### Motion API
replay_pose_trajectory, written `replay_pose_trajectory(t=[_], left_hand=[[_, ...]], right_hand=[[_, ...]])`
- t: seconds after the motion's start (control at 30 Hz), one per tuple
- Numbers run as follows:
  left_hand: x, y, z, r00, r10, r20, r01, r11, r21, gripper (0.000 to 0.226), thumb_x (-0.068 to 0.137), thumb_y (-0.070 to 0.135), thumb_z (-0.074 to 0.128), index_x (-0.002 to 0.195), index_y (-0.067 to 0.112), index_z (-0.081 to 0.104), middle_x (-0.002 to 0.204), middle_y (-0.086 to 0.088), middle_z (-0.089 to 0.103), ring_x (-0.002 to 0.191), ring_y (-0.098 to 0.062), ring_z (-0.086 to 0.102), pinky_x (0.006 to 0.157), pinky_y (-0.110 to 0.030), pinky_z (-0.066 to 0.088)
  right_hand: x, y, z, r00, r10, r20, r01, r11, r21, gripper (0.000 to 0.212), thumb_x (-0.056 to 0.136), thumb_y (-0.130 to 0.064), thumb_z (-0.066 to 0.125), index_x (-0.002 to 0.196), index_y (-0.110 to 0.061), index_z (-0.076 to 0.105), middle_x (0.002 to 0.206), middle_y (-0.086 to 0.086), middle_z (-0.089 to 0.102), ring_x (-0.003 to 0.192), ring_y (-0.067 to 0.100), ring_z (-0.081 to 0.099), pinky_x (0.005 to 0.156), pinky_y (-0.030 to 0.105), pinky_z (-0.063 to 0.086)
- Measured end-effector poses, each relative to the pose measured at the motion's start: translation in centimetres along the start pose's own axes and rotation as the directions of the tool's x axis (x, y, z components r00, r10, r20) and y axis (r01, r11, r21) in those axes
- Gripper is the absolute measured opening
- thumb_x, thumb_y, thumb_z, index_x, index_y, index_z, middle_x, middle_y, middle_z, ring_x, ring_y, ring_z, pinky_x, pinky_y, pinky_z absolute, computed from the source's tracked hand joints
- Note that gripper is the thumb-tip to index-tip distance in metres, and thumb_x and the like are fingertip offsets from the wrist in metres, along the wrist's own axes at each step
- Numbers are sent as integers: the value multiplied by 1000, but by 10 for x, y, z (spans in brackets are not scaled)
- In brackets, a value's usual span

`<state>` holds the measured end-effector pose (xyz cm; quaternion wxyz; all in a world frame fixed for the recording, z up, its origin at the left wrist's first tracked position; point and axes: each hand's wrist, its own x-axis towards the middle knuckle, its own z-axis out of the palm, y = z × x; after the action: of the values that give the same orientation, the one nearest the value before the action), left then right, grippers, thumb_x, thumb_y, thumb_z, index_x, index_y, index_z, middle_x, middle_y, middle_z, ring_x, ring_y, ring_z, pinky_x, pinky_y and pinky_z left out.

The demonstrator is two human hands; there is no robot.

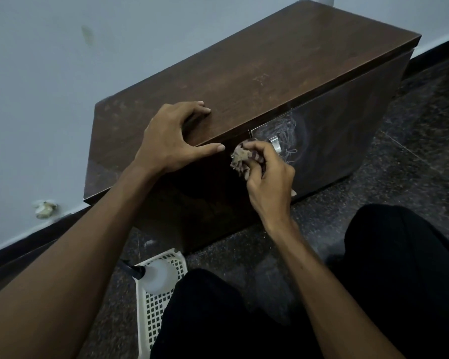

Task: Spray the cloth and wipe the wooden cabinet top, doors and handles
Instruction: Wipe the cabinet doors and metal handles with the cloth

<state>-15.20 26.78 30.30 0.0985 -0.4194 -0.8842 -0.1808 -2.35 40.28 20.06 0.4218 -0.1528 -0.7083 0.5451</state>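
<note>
Right hand (267, 174) grips the bunched cloth (241, 159) against the door beside the handle (275, 144); left hand (171, 138) rests spread on the cabinet (270, 68) top. Smears on the right door suggest wiping underway, handles next.

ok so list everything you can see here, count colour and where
cabinet: one, dark brown wood, against the wall
handle: one, silver, on the cabinet's right door
cloth: one, beige and brown, bunched beside the handle
spray bottle: one, white with black nozzle, in the basket
basket: one, white, on the floor
floor: one, dark speckled, under the cabinet
wall: one, pale blue-grey, behind the cabinet
left hand: one, on the cabinet top's front edge
right hand: one, grips the cloth
</note>
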Motion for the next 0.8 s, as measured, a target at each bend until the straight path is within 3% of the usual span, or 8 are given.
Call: replay_pose_trajectory(t=[0.17, 0.33, 0.47, 0.57, 0.8], left_hand=[[0, 0, 0, 1000, -3, -2, 3, 1000, 4, 79, 66, 79, 70, 128, 31, 63, 139, 12, 59, 121, -12, 53, 101, -42, 46], [0, 1, 0, 1000, -5, -7, 5, 1000, -8, 79, 65, 79, 71, 127, 31, 63, 138, 14, 59, 120, -11, 54, 101, -44, 47], [1, 0, 0, 1000, -2, 0, 2, 1000, 0, 78, 66, 78, 72, 128, 31, 63, 138, 13, 59, 119, -12, 54, 100, -41, 46], [2, 0, 1, 1000, -6, 2, 6, 1000, 5, 79, 66, 80, 71, 127, 31, 63, 138, 12, 59, 119, -13, 54, 99, -42, 46], [2, 1, 2, 1000, -14, 2, 14, 1000, 15, 81, 64, 83, 68, 126, 31, 62, 138, 12, 59, 121, -14, 54, 101, -47, 46]], right_hand=[[-19, 29, -2, 987, 147, 65, -140, 985, -96, 26, 89, 7, 58, 109, -8, 66, 103, 3, 73, 96, 11, 69, 81, 15, 54], [-21, 30, -5, 969, 241, 60, -241, 970, 3, 30, 88, 13, 57, 105, -10, 65, 93, -4, 72, 90, 1, 69, 74, 8, 51], [-3, 3, -5, 985, 171, -7, -169, 981, 95, 30, 84, 12, 58, 104, -10, 63, 97, -6, 72, 93, -2, 68, 79, 14, 52], [10, -11, -6, 994, 97, 50, -102, 990, 95, 30, 85, 13, 55, 105, -8, 60, 98, 0, 70, 95, 2, 67, 80, 11, 50], [-4, -1, -3, 994, 107, 36, -108, 993, 37, 31, 86, 16, 52, 107, -6, 60, 100, 4, 71, 94, 6, 68, 77, 10, 52]])
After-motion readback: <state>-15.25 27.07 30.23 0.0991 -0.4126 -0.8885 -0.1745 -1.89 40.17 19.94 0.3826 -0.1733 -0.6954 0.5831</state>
